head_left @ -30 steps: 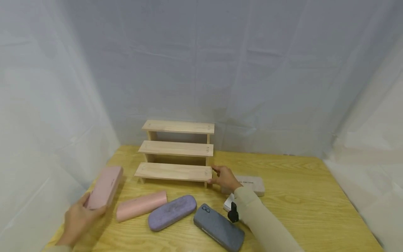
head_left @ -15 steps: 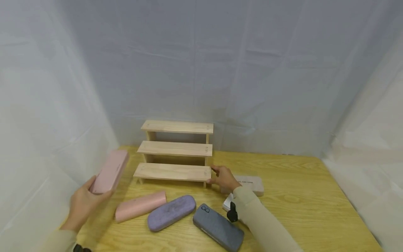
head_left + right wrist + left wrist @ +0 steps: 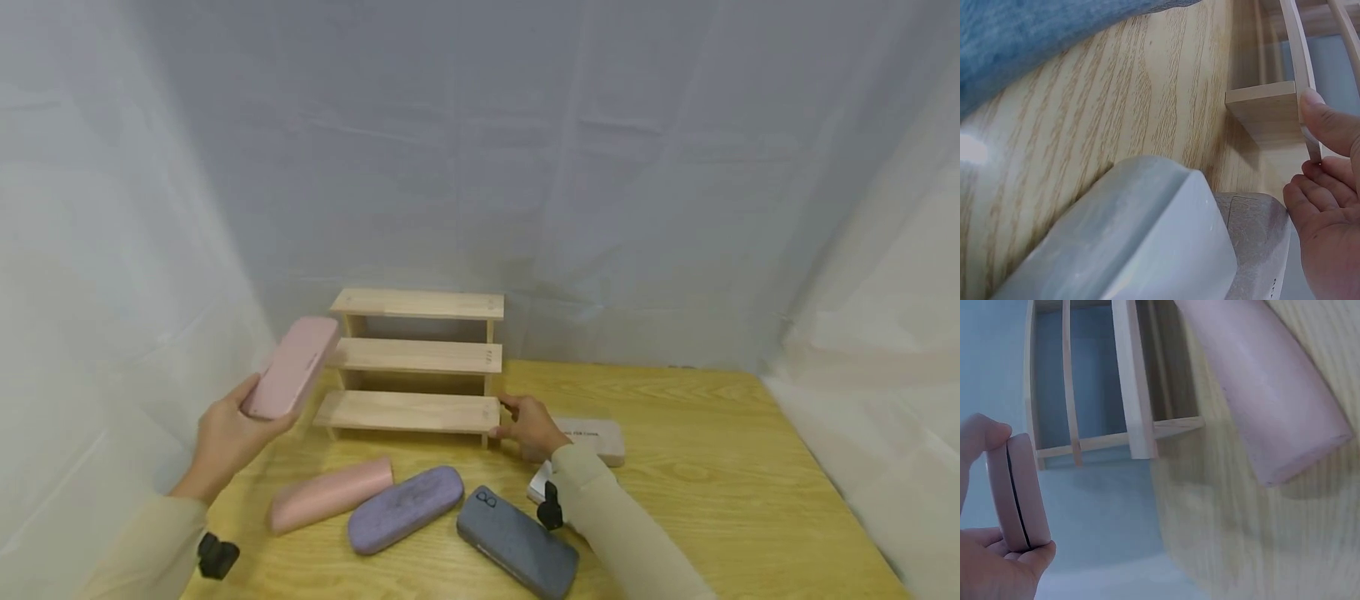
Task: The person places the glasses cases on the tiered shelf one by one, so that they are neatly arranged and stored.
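Note:
My left hand [image 3: 228, 437] grips a flat pink glasses case [image 3: 295, 367] by its lower end, raised at the left side of a three-tier wooden step shelf [image 3: 408, 410]. In the left wrist view, thumb and fingers clasp opposite edges of that case, and its dark seam shows. My right hand [image 3: 531, 423] pinches the right end of the shelf's lowest step. The right wrist view has the thumb on the step's edge and the curled fingers [image 3: 1325, 187] at its end.
In front of the shelf lie a rounded pink case [image 3: 330, 496], a purple case [image 3: 405, 508] and a blue-grey case [image 3: 517, 542]. A silvery-white case [image 3: 1166, 237] and a beige case [image 3: 600, 442] sit by my right arm. Pale sheeting [image 3: 465, 150] surrounds the wooden table [image 3: 712, 475].
My left hand has lifted the flat pink glasses case up and to the right, toward the shelf's left side. The right hand keeps its hold on the lowest step.

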`<state>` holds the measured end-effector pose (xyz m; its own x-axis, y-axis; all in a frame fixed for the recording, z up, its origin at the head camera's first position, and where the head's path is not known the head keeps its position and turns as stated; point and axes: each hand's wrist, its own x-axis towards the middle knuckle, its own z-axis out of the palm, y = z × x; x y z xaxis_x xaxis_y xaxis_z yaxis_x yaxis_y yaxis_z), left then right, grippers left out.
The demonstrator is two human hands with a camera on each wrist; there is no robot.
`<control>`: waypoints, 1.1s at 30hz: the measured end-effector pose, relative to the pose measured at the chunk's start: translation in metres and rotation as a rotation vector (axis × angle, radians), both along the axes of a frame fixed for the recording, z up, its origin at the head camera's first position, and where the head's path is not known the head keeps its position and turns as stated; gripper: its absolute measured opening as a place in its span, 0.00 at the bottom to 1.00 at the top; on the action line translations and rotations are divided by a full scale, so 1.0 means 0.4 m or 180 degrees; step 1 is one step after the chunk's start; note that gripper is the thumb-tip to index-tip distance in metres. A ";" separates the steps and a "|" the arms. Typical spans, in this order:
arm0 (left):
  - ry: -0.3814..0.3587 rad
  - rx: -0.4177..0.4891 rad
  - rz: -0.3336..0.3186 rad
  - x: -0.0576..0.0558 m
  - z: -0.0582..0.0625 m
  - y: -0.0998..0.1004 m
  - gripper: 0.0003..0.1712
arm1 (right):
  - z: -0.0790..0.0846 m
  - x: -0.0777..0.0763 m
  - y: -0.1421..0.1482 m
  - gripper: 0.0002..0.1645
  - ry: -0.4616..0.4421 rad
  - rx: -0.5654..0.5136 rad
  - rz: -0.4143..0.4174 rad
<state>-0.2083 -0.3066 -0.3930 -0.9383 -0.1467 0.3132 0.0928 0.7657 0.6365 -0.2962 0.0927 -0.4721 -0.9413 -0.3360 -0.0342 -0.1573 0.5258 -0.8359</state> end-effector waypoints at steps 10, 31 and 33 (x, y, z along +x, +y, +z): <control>0.0240 -0.0161 -0.0231 -0.072 0.044 0.053 0.47 | -0.001 -0.002 -0.004 0.42 0.0065 0.0020 0.0085; -0.0261 -0.0106 -0.0647 -0.197 0.099 0.074 0.51 | -0.011 -0.003 -0.010 0.43 -0.0043 -0.0099 0.0036; -0.0338 -0.0080 -0.0728 -0.208 0.103 0.071 0.51 | -0.011 -0.001 -0.011 0.43 -0.0051 -0.0118 0.0043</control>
<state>-0.2914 -0.2784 -0.3516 -0.9740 0.0799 0.2120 0.1992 0.7482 0.6328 -0.2967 0.0885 -0.4765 -0.9361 -0.3499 -0.0366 -0.1505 0.4923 -0.8573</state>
